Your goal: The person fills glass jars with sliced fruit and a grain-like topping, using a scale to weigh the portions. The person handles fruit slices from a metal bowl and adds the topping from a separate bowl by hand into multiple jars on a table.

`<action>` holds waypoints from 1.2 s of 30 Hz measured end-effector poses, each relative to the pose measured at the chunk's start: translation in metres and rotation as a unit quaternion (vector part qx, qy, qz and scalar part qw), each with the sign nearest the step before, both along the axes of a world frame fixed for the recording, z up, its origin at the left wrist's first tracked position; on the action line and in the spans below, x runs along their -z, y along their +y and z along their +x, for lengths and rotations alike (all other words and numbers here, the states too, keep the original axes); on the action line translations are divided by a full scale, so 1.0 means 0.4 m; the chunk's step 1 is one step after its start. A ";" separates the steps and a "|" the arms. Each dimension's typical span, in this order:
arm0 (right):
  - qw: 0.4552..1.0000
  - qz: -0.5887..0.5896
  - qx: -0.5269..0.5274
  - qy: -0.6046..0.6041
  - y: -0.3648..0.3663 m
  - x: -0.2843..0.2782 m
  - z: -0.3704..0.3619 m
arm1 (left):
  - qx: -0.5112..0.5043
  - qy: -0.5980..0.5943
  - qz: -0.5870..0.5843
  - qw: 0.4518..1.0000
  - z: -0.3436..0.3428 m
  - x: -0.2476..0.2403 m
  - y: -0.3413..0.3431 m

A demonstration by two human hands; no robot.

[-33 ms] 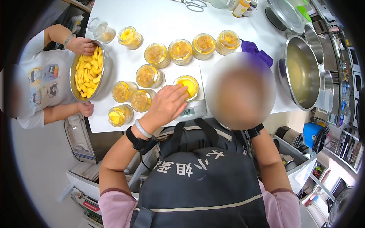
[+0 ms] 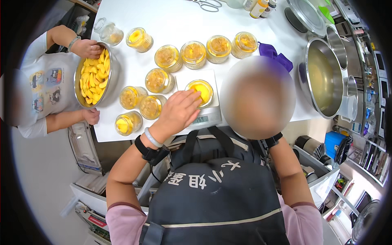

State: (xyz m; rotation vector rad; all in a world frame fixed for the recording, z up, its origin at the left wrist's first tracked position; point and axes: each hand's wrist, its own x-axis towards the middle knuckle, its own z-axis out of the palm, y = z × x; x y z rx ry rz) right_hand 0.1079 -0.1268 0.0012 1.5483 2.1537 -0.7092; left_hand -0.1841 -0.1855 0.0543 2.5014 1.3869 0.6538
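Observation:
My left hand (image 2: 179,109) bends over the near-left rim of a glass jar (image 2: 209,100) with yellow fruit in it. Its fingers are pressed together and the tips reach into the jar's mouth; whatever they pinch is hidden. Under the jar is a white kitchen scale (image 2: 210,118) with a small display. My right forearm (image 2: 288,169) comes up from the lower right, but a large blurred round patch covers my right hand. Left of and beyond the scale stand several ribbed glass jars (image 2: 159,80) with amber, chunky contents and some yellow fruit.
At the left, a co-worker's hand (image 2: 86,49) holds a steel bowl of yellow fruit slices (image 2: 96,77). A large steel bowl (image 2: 322,77) of pale liquid stands at the right. A purple cloth (image 2: 274,55), scissors (image 2: 208,5) and small bottles (image 2: 259,8) lie or stand farther back.

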 end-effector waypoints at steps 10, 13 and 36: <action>0.986 -0.063 -0.024 0.152 -0.040 0.157 0.044 | -0.021 0.009 -0.007 1.000 0.002 0.006 -0.007; 0.975 -0.113 -0.026 0.188 -0.022 0.179 0.072 | -0.021 -0.045 -0.021 0.999 -0.006 -0.011 -0.008; 0.059 -0.536 0.417 0.731 0.024 0.030 0.119 | 0.197 0.050 -0.324 0.924 0.107 0.157 -0.114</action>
